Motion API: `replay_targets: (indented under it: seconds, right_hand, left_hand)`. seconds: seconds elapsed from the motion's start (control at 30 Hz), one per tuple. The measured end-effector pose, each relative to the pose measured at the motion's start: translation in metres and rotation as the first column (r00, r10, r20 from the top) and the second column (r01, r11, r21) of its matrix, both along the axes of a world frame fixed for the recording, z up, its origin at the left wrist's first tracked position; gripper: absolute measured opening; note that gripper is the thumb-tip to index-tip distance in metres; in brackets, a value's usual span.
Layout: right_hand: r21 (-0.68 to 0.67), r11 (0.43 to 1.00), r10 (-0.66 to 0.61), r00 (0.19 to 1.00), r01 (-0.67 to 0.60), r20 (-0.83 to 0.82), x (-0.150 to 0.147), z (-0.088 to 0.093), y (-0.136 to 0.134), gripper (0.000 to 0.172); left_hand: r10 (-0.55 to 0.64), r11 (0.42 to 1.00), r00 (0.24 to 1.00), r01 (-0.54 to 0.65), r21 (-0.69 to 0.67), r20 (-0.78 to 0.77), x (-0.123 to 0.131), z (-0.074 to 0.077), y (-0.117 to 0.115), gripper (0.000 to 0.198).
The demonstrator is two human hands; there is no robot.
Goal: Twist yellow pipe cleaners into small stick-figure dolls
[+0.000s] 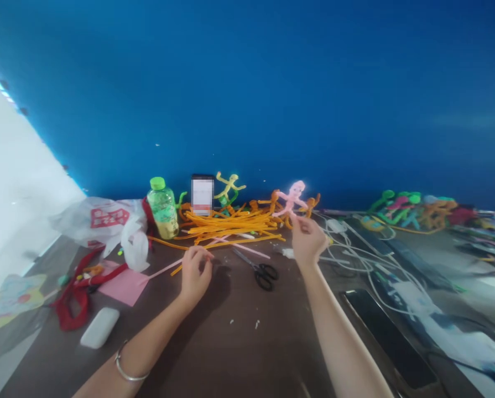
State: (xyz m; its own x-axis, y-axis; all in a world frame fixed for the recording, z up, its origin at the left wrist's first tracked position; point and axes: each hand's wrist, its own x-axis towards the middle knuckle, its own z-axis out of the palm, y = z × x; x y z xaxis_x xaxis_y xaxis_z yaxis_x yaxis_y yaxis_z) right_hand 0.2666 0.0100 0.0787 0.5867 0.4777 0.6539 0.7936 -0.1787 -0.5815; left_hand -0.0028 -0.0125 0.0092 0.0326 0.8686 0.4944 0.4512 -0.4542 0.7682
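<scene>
My right hand (307, 239) is raised over the table and pinches the lower end of a pink pipe-cleaner figure (291, 199), holding it upright against the blue wall. My left hand (195, 272) rests lower on the dark table (239, 337), its fingers curled around the end of a pink pipe cleaner (164, 269) that lies flat and stretches to the left. Black scissors (260, 270) lie between the two hands. A heap of orange pipe cleaners (230, 225) spreads behind them.
A green-capped bottle (163, 207), a phone (202, 194) and a yellow-green figure (228, 188) stand at the back. White plastic bags (106, 221), pink paper (125, 285), red cord (71, 301) and a white case (99, 327) lie left. White cables (367, 260), a dark device (390, 337) and more coloured figures (413, 209) are right.
</scene>
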Motion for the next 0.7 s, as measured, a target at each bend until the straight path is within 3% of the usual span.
replay_targets:
  seconds: [0.13, 0.23, 0.27, 0.3, 0.37, 0.4, 0.47, 0.57, 0.7]
  right_hand:
    - [0.023, 0.999, 0.021, 0.999, -0.022, 0.043, -0.014, -0.001, 0.006, 0.031]
    - [0.111, 0.970, 0.219, 0.975, -0.216, -0.022, -0.047, -0.027, 0.006, 0.030]
    - [0.110, 0.946, 0.311, 0.950, -0.306, -0.025, -0.060, -0.039, 0.003, 0.028]
    - [0.073, 0.910, 0.410, 0.912, -0.409, -0.003, -0.074, -0.050, 0.000, 0.024]
    - [-0.089, 0.758, 0.652, 0.749, -0.646, 0.121, -0.096, -0.068, -0.010, 0.014]
    - [-0.160, 0.681, 0.732, 0.658, -0.715, 0.176, -0.103, -0.074, -0.014, 0.010]
    - [-0.219, 0.587, 0.808, 0.548, -0.780, 0.215, -0.109, -0.081, -0.020, 0.009]
    - [-0.212, 0.521, 0.851, 0.485, -0.827, 0.201, -0.102, -0.083, -0.020, 0.009]
    - [-0.249, 0.483, 0.872, 0.437, -0.839, 0.219, -0.094, -0.084, -0.018, 0.011]
  left_hand:
    - [-0.046, 0.997, 0.998, 0.048, -0.056, 0.038, 0.004, 0.000, -0.002, 0.016]
    - [-0.105, 0.982, 0.976, 0.131, -0.133, 0.190, 0.008, -0.002, -0.003, 0.016]
    - [-0.119, 0.972, 0.949, 0.172, -0.161, 0.293, 0.009, -0.003, -0.002, 0.024]
    - [-0.142, 0.953, 0.898, 0.237, -0.186, 0.416, 0.010, -0.004, -0.001, 0.031]
    - [-0.181, 0.882, 0.739, 0.414, -0.226, 0.648, 0.011, -0.004, 0.003, 0.034]
    - [-0.187, 0.825, 0.674, 0.502, -0.258, 0.715, 0.011, -0.004, 0.005, 0.032]
    - [-0.125, 0.768, 0.621, 0.554, -0.321, 0.774, 0.010, -0.003, 0.010, 0.035]
    - [-0.056, 0.737, 0.670, 0.528, -0.423, 0.740, 0.011, -0.002, 0.012, 0.036]
    - [-0.145, 0.710, 0.716, 0.556, -0.433, 0.683, 0.015, -0.005, 0.008, 0.036]
